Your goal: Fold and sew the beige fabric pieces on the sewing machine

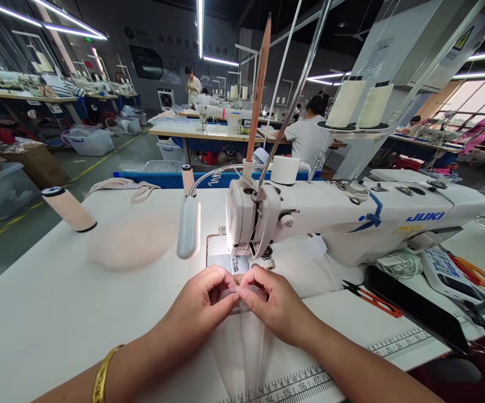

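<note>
A person's left hand (pixel 203 296) and right hand (pixel 278 308) are pinching sheer white fabric (pixel 245 347) between thumbs and fingers, the cloth trailing toward 6 o'clock near a printed ruler (pixel 303 386), as a white sewing machine (pixel 318 208) is standing with its head at the hands' 12 o'clock. On the white table (pixel 36 313), orange-handled snips (pixel 379 303) are lying at 3 o'clock, and a peach thread spool (pixel 69 209) is sitting at 10 o'clock.

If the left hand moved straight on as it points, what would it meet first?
Probably the right hand, close beside it at the sheer white fabric, though the exact gap is unclear.
</note>
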`<state>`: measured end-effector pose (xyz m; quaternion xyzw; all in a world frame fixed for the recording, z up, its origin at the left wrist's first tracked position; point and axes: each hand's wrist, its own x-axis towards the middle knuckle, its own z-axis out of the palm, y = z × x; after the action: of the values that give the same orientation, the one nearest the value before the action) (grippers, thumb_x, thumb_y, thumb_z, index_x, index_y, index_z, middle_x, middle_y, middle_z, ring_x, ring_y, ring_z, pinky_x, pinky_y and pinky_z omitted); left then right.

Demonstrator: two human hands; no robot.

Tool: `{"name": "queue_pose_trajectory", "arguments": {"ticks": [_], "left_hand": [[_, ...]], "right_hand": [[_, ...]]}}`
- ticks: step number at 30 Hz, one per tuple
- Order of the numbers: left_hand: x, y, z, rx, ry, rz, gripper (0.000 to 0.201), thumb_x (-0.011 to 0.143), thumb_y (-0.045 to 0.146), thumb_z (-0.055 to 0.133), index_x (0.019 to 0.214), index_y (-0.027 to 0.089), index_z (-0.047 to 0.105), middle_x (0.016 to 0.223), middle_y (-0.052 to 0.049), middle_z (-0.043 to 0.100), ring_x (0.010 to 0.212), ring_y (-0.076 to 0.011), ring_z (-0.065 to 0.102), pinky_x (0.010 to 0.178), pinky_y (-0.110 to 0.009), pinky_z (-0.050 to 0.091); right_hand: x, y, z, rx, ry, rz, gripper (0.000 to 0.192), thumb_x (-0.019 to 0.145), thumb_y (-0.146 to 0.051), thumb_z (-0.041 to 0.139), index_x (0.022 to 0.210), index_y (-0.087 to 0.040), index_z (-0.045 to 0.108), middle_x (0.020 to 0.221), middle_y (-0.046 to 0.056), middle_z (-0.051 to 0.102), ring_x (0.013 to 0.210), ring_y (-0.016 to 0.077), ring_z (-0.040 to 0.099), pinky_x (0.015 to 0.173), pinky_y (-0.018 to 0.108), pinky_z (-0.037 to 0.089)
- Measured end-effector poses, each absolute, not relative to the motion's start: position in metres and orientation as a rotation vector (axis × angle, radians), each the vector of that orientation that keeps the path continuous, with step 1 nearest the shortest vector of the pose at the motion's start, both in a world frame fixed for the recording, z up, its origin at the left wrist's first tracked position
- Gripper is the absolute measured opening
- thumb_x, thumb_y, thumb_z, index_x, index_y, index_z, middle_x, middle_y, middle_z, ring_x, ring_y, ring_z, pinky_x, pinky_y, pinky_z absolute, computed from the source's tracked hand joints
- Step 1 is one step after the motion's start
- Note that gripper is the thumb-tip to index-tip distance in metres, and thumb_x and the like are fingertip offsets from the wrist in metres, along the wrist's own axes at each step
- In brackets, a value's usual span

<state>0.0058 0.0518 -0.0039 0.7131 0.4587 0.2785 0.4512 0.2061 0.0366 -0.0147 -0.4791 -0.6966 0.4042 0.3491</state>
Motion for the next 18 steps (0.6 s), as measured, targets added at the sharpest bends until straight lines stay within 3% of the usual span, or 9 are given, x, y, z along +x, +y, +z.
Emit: {"name": "queue_pose_trajectory", "arguments": {"ticks": [9, 18], "left_hand": [[0.0085, 0.0515, -0.0091, 1.570, 1.153, 0.697, 0.026, 0.082, 0.043, 0.069, 0.081, 0.022, 0.054, 0.065, 0.006, 0.046, 0.062, -0.0131, 0.039, 0.056, -0.025, 0.031], [0.0071, 0.0515, -0.0097, 1.593, 1.102, 0.713, 0.025, 0.081, 0.040, 0.069, 0.073, 0.021, 0.054, 0.073, 0.002, 0.055, 0.071, -0.0160, 0.047, 0.063, -0.027, 0.038]], "right_hand": [[0.2041, 0.0325, -0.0179, -1.201, -1.834, 0.896, 0.017, 0.095, -0.030, 0.059, 0.079, -0.022, 0.059, 0.076, -0.001, 0.060, 0.072, 0.0164, 0.053, 0.068, 0.029, 0.038], [0.2048, 0.0326, -0.0191, -1.210, -1.854, 0.878, 0.018, 0.094, -0.031, 0.058, 0.078, -0.023, 0.058, 0.076, -0.001, 0.060, 0.073, 0.0174, 0.054, 0.068, 0.031, 0.038]]}}
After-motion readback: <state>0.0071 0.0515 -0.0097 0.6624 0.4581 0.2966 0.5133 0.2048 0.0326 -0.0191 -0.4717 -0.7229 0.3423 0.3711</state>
